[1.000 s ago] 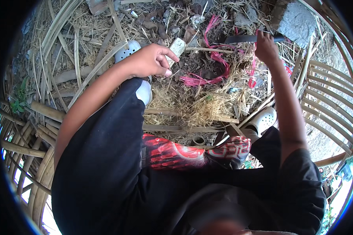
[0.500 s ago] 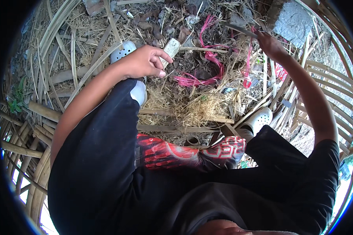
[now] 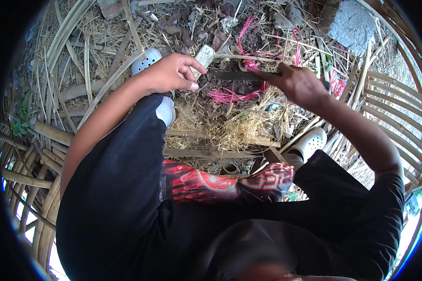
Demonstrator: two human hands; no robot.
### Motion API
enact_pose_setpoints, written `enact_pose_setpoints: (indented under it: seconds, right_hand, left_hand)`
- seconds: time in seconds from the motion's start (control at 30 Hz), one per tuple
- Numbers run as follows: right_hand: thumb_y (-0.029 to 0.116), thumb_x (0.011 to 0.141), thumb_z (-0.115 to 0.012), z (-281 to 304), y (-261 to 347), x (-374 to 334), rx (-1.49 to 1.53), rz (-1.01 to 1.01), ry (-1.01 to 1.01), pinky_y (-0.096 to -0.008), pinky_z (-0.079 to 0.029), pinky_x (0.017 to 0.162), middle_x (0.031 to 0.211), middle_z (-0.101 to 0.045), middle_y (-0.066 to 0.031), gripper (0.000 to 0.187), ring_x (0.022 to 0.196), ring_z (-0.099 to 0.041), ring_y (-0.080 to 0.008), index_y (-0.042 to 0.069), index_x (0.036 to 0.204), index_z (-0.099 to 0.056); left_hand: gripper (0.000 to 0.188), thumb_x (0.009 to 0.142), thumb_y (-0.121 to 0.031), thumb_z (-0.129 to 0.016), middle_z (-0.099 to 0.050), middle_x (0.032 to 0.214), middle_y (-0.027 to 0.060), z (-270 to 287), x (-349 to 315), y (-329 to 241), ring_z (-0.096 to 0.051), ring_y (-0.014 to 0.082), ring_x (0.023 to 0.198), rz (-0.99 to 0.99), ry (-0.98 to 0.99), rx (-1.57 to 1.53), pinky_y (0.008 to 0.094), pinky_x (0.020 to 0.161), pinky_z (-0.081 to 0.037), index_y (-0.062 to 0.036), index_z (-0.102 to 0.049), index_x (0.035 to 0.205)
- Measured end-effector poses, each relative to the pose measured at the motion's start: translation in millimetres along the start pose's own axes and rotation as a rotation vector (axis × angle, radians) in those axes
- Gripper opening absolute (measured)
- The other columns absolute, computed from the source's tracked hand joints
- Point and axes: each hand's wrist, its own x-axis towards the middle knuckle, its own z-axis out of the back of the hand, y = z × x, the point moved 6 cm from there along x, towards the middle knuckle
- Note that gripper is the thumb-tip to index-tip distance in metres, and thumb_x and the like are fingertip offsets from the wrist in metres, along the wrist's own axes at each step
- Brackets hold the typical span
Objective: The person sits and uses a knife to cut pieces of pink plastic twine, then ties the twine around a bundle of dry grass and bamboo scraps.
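My right hand (image 3: 301, 86) is closed round the handle of a knife (image 3: 237, 76), its dark blade pointing left. The blade's tip is close to the fingertips of my left hand (image 3: 176, 74). My left hand rests over my raised knee, index finger stretched out and the others loosely bent, and I see nothing in it. Just beyond its fingers is a pale wooden block (image 3: 205, 56). From the block a thin pale strip (image 3: 246, 57) runs right, towards my right hand. Frayed pink plastic twine (image 3: 234, 97) lies around and below the blade.
Straw (image 3: 239, 129) and dry leaves cover the ground. At the far right stands a grey stone block (image 3: 351, 28). Split bamboo strips (image 3: 86, 70) lie to the left, and a slatted bamboo piece (image 3: 396, 103) is at the right. A red printed sack (image 3: 201, 182) lies between my legs.
My right hand has swung left and nearer, bringing the knife from the far right to beside my left hand. A pink strand at the right has shifted. My left hand stays in place.
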Motion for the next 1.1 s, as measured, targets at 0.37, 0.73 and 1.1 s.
enact_pose_setpoints:
  seconds: [0.37, 0.73, 1.1]
  right_hand:
    - [0.005, 0.087, -0.058, -24.9, 11.3, -17.2, 0.049, 0.019, 0.261, -0.0341, -0.055, 0.065, 0.082, -0.068, -0.0040, 0.055, 0.080, -0.070, -0.0208, 0.022, 0.139, -0.053]
    - [0.006, 0.094, -0.049, 24.4, 22.1, 1.9, 0.011, -0.047, -0.112, -0.0351, -0.051, 0.048, 0.068, -0.062, -0.0079, 0.051, 0.059, -0.065, -0.0222, 0.017, 0.143, -0.048]
    - [0.015, 0.093, -0.052, -73.4, 57.0, -27.5, 0.223, 0.075, 0.077, -0.0355, -0.049, 0.059, 0.076, -0.062, -0.0038, 0.045, 0.069, -0.064, -0.0200, 0.014, 0.138, -0.053]
  left_hand:
    - [0.047, 0.080, -0.009, -0.078, -0.067, 0.084, 0.0008, 0.8, 0.5, 3.2, -0.063, 0.0065, 0.076, 0.005, 0.016, 0.024, 0.0221, 0.070, -0.049, -0.0029, -0.062, 0.124]
    - [0.047, 0.081, -0.007, -0.078, -0.065, 0.082, -0.0011, 1.0, -0.2, 8.0, -0.061, 0.0049, 0.075, 0.001, 0.018, -0.013, 0.0211, 0.069, -0.048, -0.0028, -0.062, 0.124]
    - [0.046, 0.081, -0.007, -0.077, -0.066, 0.083, -0.0009, 1.1, -0.9, 0.6, -0.063, 0.0053, 0.076, 0.004, 0.010, 0.011, 0.0216, 0.070, -0.048, -0.0037, -0.062, 0.124]
